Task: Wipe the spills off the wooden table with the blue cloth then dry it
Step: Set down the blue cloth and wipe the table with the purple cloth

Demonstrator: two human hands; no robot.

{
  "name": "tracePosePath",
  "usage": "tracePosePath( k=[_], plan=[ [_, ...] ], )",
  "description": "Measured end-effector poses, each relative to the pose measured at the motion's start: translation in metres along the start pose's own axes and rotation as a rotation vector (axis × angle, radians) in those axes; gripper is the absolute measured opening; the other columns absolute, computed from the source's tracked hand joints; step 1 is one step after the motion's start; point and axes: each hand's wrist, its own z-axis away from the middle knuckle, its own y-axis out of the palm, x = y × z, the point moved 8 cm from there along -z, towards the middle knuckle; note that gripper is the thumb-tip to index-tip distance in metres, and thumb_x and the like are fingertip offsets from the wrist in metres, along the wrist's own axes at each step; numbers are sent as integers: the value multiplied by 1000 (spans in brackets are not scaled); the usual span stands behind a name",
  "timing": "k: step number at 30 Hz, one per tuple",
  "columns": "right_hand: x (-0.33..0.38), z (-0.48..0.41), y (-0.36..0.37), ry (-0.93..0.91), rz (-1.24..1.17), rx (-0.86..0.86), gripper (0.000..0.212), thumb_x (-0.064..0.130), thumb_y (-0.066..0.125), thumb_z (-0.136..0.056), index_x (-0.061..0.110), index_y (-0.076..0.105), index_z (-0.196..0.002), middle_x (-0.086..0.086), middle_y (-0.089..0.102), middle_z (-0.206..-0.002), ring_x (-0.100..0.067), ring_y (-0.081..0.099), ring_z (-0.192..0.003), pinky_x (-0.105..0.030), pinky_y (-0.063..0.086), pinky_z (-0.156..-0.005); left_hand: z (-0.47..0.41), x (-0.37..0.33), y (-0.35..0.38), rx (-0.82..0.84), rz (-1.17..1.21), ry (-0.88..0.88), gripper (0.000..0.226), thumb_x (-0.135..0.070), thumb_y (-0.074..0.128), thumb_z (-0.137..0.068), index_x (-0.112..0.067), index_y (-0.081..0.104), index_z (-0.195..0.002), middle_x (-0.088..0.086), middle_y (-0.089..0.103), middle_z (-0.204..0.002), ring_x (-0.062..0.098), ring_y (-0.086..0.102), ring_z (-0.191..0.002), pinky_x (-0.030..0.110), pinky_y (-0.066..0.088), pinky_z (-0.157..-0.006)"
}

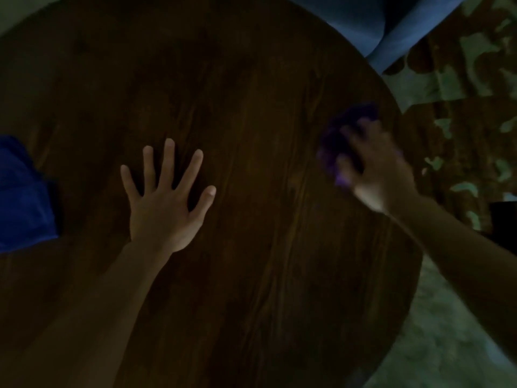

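Note:
A round dark wooden table (251,79) fills most of the dim view. My left hand (165,203) lies flat on its middle, fingers spread, holding nothing. Near the table's right edge my right hand (377,169) is blurred and presses on a bunched purple-blue cloth (344,133), fingers closed over it. A second, brighter blue cloth (22,197) lies at the table's left side, partly cut off by the frame. No spill can be made out in the dark.
A blue upholstered seat (391,29) stands beyond the table at the top right. A patterned brown and green carpet (475,107) covers the floor to the right. A dark object (503,219) sits at the right edge.

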Motion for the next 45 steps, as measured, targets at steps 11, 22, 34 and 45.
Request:
tracePosePath(
  k=[11, 22, 34, 45],
  plan=[
    [228, 202, 57, -950, 26, 324, 65, 59, 44, -99, 29, 34, -157, -11, 18, -168, -32, 8, -157, -49, 9, -127, 3, 4, 0, 32, -21, -37, 72, -78, 0, -93, -49, -13, -158, 1, -19, -172, 30, -23, -155, 64, -12, -121],
    [24, 54, 0, 511, -183, -72, 62, 56, 26, -104, 31, 24, -160, -7, 13, -170, -28, 9, -157, -51, 20, -125, 73, -30, 23, 80, 8, 2, 64, -69, 4, -100, -50, -10, -159, 3, -18, -171, 34, -16, -156, 71, -7, -119],
    [128, 256, 54, -714, 20, 150, 72, 60, 55, -91, 28, 38, -153, -11, 31, -163, -33, 24, -152, -51, 20, -124, 101, -14, 30, 15, 18, -8, 63, -65, 10, -103, -45, 4, -162, 4, -5, -173, 34, -11, -158, 71, -6, -119],
    [236, 328, 79, -632, -75, 225, 64, 56, 50, -95, 31, 40, -154, -9, 18, -169, -31, 6, -157, -52, 15, -126, 103, -12, 31, -24, 9, 18, 64, -65, 7, -102, -44, 2, -162, 5, -7, -174, 35, -11, -157, 71, -5, -119]
  ],
)
